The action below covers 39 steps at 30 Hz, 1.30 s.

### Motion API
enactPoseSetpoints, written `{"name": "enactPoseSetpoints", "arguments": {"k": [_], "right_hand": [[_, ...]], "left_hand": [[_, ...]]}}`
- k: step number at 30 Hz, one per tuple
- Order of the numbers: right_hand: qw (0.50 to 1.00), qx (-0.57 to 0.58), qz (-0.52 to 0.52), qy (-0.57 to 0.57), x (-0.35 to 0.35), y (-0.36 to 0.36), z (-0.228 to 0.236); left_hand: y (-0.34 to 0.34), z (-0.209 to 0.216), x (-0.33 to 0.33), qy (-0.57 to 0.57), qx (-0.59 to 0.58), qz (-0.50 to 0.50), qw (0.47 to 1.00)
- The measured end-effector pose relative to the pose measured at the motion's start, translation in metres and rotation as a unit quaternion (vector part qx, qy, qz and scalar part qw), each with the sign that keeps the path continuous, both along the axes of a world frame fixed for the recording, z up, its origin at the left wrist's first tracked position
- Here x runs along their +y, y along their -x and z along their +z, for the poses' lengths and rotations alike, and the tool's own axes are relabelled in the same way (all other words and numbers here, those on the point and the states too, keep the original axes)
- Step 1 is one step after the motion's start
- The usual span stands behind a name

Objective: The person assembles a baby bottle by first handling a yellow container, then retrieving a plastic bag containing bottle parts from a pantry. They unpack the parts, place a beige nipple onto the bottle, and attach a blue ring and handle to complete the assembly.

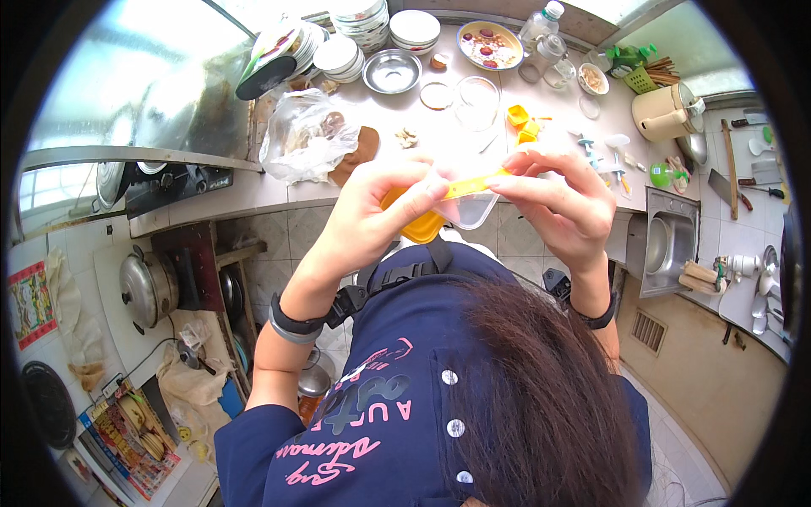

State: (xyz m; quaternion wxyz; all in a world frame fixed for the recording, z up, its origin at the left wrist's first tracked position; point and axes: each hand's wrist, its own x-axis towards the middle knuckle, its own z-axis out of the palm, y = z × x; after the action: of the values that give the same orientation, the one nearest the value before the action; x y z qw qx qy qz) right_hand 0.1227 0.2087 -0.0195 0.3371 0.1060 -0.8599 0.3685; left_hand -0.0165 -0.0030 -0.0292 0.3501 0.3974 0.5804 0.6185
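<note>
My left hand pinches the left end of a flat yellow plastic strip between thumb and fingers. At its other end, the fingertips of my right hand are closed on the same strip. Below my left hand shows a rounded yellow plastic piece, partly hidden; whether it joins the strip I cannot tell. A clear plastic piece with a rounded edge hangs just under the strip, between my hands. On the counter beyond my right hand lie several yellow measuring scoops.
The counter holds a plastic bag, a steel bowl, stacked plates, a plate with food bits and clear bottles. Right of it are a sink and knives; a stove stands left.
</note>
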Motion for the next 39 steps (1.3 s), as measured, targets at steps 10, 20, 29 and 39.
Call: {"name": "enactPoseSetpoints", "arguments": {"k": [10,20,29,39], "right_hand": [[0.883,-0.252,-0.015,0.396,-0.013,-0.003,-0.001],[0.87,-0.302,-0.017,0.391,-0.017,-0.005,-0.003],[0.848,-0.271,-0.009,0.455,0.001,-0.001,-0.022],[0.781,-0.587,-0.208,0.046,0.072,-0.114,-0.134]], "left_hand": [[-0.004,0.001,0.007,0.025,0.13,-0.005,0.991],[-0.004,-0.002,0.013,0.058,0.095,0.009,0.994],[0.001,-0.015,0.011,0.071,0.004,0.039,0.997],[0.004,-0.029,0.008,0.072,-0.098,0.068,0.99]]}}
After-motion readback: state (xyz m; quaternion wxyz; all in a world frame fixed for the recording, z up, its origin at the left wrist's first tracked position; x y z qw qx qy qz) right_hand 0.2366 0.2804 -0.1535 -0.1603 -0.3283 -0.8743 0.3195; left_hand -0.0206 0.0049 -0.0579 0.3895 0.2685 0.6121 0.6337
